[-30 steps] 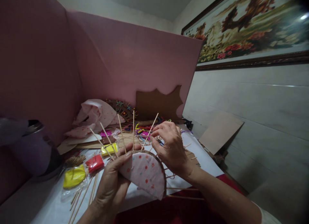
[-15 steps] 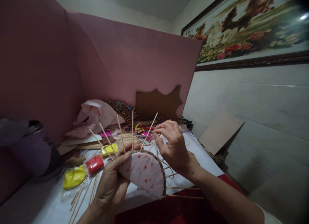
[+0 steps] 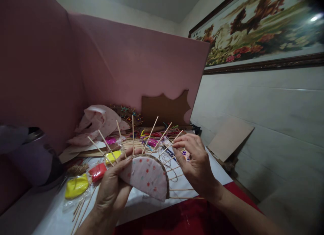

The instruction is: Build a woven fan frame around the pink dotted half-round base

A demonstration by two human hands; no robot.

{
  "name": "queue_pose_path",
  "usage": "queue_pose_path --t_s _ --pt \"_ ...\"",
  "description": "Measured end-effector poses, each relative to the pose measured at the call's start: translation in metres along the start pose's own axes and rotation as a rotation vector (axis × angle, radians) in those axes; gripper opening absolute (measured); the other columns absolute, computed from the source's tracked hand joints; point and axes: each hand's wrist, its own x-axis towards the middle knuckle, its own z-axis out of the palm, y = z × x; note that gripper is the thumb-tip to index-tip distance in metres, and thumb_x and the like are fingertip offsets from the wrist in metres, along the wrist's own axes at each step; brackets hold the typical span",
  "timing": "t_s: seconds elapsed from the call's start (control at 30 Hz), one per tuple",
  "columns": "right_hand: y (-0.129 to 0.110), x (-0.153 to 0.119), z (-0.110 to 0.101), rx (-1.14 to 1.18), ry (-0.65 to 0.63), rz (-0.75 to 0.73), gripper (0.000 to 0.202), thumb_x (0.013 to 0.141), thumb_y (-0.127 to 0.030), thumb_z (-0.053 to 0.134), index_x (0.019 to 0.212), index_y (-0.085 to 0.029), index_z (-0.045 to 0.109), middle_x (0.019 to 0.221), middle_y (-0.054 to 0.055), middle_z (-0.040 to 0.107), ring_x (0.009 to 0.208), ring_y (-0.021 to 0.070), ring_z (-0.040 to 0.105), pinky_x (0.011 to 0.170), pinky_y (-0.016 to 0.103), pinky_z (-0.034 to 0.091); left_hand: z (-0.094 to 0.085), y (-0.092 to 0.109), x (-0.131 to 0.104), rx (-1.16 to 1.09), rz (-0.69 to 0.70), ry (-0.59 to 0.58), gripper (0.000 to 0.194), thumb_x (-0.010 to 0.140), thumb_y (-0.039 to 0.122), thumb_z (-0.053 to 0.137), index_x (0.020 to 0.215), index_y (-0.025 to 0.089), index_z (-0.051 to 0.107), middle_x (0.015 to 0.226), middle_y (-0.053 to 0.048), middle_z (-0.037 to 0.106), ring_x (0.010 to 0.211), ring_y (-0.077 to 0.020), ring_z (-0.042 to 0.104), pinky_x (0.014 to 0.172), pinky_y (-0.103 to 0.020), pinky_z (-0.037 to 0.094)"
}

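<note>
My left hand [image 3: 115, 179] is closed around the left side of a half-round piece covered in pale pink dotted fabric [image 3: 146, 177], with my thumb on its front. A brown rim runs along its curved edge, and several thin wooden sticks [image 3: 152, 132] fan out from it. At the right-hand sticks, my right hand [image 3: 196, 160] is raised with thumb and index finger pinched together. A thin brown cord [image 3: 174, 179] loops among the sticks below these fingers and seems to run up to them; its end between the fingertips is hard to see.
On the white-covered table lie yellow clay packs [image 3: 77, 186], a red clay pack [image 3: 98, 172], loose sticks [image 3: 82, 211] and coloured stems. Behind are crumpled pink fabric [image 3: 98, 118] and a cut brown board [image 3: 164, 108] against a pink partition [image 3: 141, 63]. A purple container [image 3: 37, 157] stands left.
My right hand has moved right and slightly down, from one upright stick to sticks farther round the fan. The fabric-covered piece has shifted a little left, still in my left hand.
</note>
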Motion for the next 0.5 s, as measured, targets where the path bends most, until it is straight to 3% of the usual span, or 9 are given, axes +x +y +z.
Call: queue_pose_path --t_s 0.13,0.2,0.33,0.43,0.5 --pt "0.008 -0.004 -0.015 -0.015 -0.005 0.040 0.017 0.088 -0.023 0.048 0.077 -0.021 0.061 0.086 0.005 0.063 0.092 0.0216 0.052 0.085 0.039 0.039 -0.001 0.002 0.003 -0.028 -0.002 0.013 0.027 0.072 -0.001 0.054 0.094 0.012 0.062 0.090 -0.010 0.071 0.075 -0.0176 0.068 0.066 -0.027 0.055" --pt "0.021 -0.003 -0.024 -0.006 0.035 0.129 0.023 0.089 -0.030 0.046 0.076 -0.021 0.062 0.087 0.005 0.064 0.093 0.0220 0.053 0.087 0.039 0.038 -0.002 0.003 0.005 -0.050 -0.011 0.029 0.029 0.072 -0.002 0.052 0.095 0.011 0.063 0.088 -0.010 0.071 0.074 -0.0177 0.068 0.065 -0.028 0.056" --pt "0.061 -0.003 -0.036 0.238 0.044 0.560 0.034 0.085 -0.048 0.050 0.079 -0.019 0.066 0.081 0.005 0.066 0.084 0.0217 0.058 0.079 0.035 0.042 -0.004 0.006 0.013 -0.095 -0.037 0.058 0.032 0.074 -0.003 0.048 0.099 0.011 0.063 0.081 -0.011 0.072 0.070 -0.0182 0.069 0.061 -0.030 0.057" --pt "0.083 -0.006 -0.030 0.596 -0.115 0.777 0.038 0.076 -0.054 0.059 0.077 -0.017 0.069 0.079 0.007 0.067 0.077 0.0202 0.060 0.070 0.033 0.045 -0.006 0.009 0.017 -0.126 -0.038 0.044 0.032 0.076 -0.003 0.048 0.101 0.010 0.063 0.079 -0.010 0.071 0.069 -0.0186 0.069 0.062 -0.032 0.058" --pt "0.087 -0.010 -0.019 0.707 -0.211 0.807 0.036 0.071 -0.053 0.065 0.077 -0.017 0.070 0.074 0.006 0.067 0.070 0.0180 0.060 0.063 0.030 0.045 -0.007 0.011 0.019 -0.151 -0.036 0.042 0.031 0.077 -0.003 0.047 0.100 0.009 0.063 0.077 -0.010 0.071 0.069 -0.0179 0.069 0.063 -0.032 0.058"
